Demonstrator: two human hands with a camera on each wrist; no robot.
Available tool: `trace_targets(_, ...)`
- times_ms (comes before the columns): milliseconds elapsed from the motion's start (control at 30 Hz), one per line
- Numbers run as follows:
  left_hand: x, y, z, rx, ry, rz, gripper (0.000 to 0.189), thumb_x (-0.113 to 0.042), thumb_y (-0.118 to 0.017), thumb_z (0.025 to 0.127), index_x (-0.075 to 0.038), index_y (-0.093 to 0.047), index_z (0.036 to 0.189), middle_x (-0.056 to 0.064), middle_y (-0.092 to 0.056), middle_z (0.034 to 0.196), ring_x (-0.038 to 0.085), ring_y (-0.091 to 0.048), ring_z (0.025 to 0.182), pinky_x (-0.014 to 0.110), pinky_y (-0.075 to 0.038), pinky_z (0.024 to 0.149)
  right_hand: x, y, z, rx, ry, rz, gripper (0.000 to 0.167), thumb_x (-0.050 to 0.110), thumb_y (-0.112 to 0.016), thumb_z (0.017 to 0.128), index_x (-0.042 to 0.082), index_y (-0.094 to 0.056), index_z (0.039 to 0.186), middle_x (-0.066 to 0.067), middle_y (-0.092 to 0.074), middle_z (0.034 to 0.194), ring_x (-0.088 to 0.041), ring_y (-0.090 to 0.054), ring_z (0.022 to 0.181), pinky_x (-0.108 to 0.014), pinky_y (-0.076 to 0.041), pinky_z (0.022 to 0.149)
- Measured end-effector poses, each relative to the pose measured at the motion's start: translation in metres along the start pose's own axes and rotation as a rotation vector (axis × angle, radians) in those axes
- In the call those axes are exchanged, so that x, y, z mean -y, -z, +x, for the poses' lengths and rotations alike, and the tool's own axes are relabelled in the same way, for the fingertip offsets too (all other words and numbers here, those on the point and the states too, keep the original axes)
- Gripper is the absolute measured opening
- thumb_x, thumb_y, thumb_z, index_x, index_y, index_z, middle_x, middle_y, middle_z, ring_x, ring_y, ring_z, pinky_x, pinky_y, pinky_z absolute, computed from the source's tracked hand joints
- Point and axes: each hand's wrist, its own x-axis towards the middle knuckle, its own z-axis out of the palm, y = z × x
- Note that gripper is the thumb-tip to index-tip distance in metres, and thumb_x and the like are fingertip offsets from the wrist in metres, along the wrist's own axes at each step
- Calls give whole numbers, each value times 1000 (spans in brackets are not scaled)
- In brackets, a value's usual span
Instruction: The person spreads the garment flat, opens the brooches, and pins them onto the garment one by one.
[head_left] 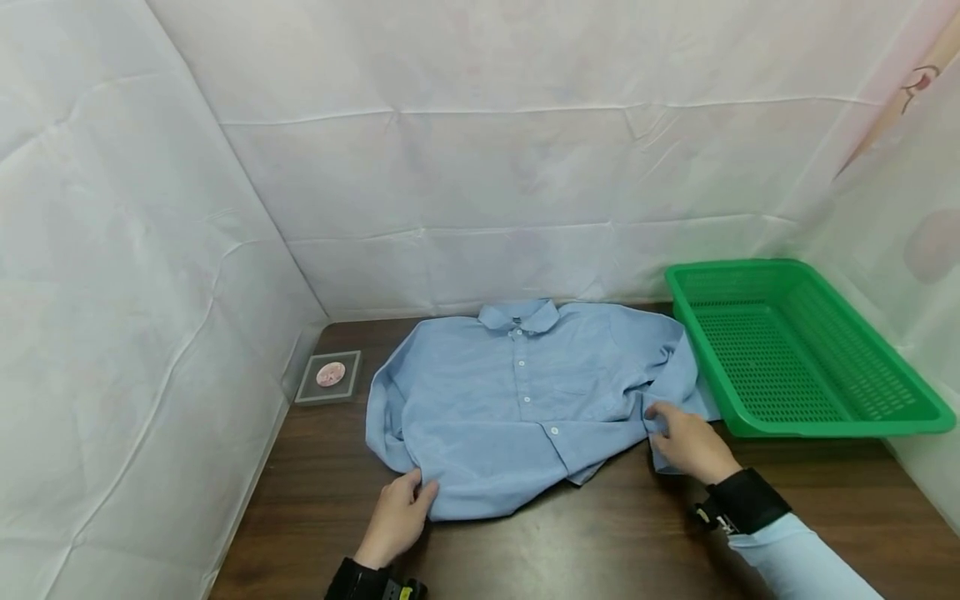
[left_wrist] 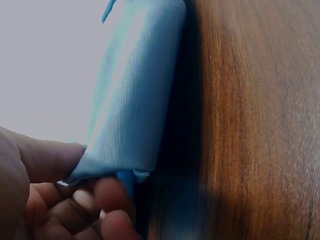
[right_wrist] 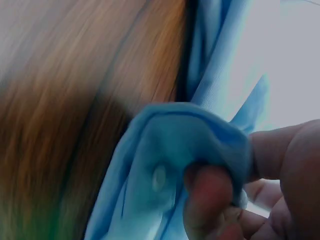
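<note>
A light blue button-up shirt (head_left: 480,392) lies front side up on the table, its collar (head_left: 519,317) at the far side. My left hand (head_left: 397,512) pinches the cloth at the near left corner. In the left wrist view, the thumb lies over the folded blue edge (left_wrist: 135,95) and the fingertips are underneath. Over at the near right, my right hand (head_left: 686,442) pinches a sleeve end. The right wrist view shows this cuff (right_wrist: 170,135) with a small button on it, held between thumb and fingers. Another buttoned cuff (head_left: 573,442) lies across the shirt's lower front.
A green plastic basket (head_left: 720,375) stands at the right, close beside the shirt. On the left is a small clear square dish (head_left: 307,393) with a pink round piece (head_left: 331,374) in it. White cloth walls (head_left: 450,175) enclose the dark wooden table (head_left: 600,542) at the back and sides.
</note>
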Motion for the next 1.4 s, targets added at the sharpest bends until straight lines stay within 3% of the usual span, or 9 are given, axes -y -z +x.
trace_targets(133, 0, 0, 0, -2, -9, -11, 34, -27, -52, 101, -11, -42, 73, -4, -37, 58, 9, -37, 47, 24, -33, 46, -10, 4, -2, -123, -28, -112, 21, 11, -63, 86, 7, -70, 105, -18, -67, 88, -26, -58, 60, -39, -41, 44)
trace_targets(300, 1, -1, 1, 1, -26, -14, 32, -28, -50, 101, -11, -43, 75, -4, -38, 59, 8, -36, 48, 24, -33, 46, -16, -1, -1, -319, 8, -216, 15, -1, -63, 78, 10, -72, 72, -15, -63, 65, -31, -55, 47, -44, -37, 36)
trace_targets(367, 1, -1, 1, 9, -23, -14, 33, -29, -50, 101, -11, -43, 75, -4, -38, 59, 8, -36, 48, 24, -33, 46, -16, -6, 0, -352, 64, -238, 17, -6, -62, 75, 8, -71, 71, -13, -61, 65, -31, -57, 50, -45, -40, 38)
trace_targets(567, 3, -2, 1, 28, -32, -16, 32, -36, -56, 98, -10, -48, 80, -3, -40, 64, 9, -40, 51, 24, -35, 48, -11, -20, 7, -310, 256, -184, 31, -7, -69, 68, -3, -72, 99, -16, -64, 91, -34, -62, 82, -46, -51, 66)
trace_targets(733, 5, -3, 1, 48, -44, -19, 28, -32, -56, 98, -10, -49, 82, -3, -39, 64, 9, -40, 51, 24, -35, 47, -12, -24, 10, -342, 379, -210, 23, -11, -73, 66, 2, -73, 85, -8, -61, 84, -28, -59, 76, -42, -50, 66)
trace_targets(833, 5, -3, 3, 45, -47, -38, 28, -28, -51, 101, -9, -46, 81, -4, -39, 62, 9, -39, 50, 24, -34, 46, -13, -23, 9, -390, 385, -216, 19, -8, -74, 69, 6, -72, 80, -7, -66, 83, -28, -59, 74, -42, -50, 63)
trace_targets(1000, -4, 5, 8, -44, -92, -48, 28, -26, -47, 103, -10, -43, 81, -4, -38, 62, 8, -38, 49, 24, -34, 45, -11, -12, 4, -486, 373, -235, 17, -2, -75, 74, 9, -73, 87, -5, -68, 76, -23, -47, 65, -35, -40, 53)
trace_targets(1233, -28, 34, 27, -194, -226, -57, 25, -21, -43, 104, -8, -44, 84, -2, -34, 65, 10, -37, 52, 27, -35, 49, 7, 17, -1, -643, 454, -289, 19, 3, -75, 73, 12, -75, 89, 0, -62, 63, -20, -37, 62, -32, -23, 52)
trace_targets(1400, -43, 55, 39, -273, -250, 9, 21, -20, -42, 104, -6, -48, 90, -1, -32, 63, 13, -35, 52, 29, -33, 50, 22, 37, -10, -673, 490, -313, 17, 6, -73, 76, 15, -77, 90, 6, -48, 56, -19, -35, 64, -33, -18, 54)
